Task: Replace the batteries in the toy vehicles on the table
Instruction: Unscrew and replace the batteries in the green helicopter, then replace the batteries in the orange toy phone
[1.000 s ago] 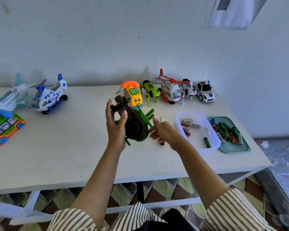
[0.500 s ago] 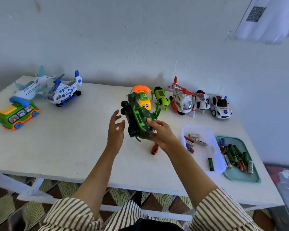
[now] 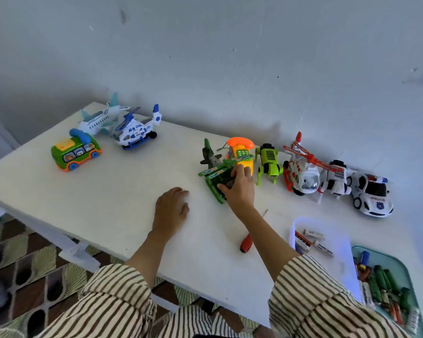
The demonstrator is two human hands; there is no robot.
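Head view: right hand [image 3: 239, 189] grips green helicopter [image 3: 212, 163], tail toward wall

White table [image 3: 103, 191]: plastic toy vehicles [image 3: 303, 174] along far edge; red-handled screwdriver [image 3: 246, 245] near front edge; clear plastic tray [image 3: 292, 230] and teal tray [image 3: 391, 261] at front-right corner.

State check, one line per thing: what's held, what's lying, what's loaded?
green helicopter: upright on its skids, gripped at the nose
right hand: fingers curled round the green helicopter
left hand: rests on the table, holding nothing
screwdriver: lying flat, untouched
white tray: holds a few batteries
teal tray: holds many batteries
police car: upright on its wheels, untouched
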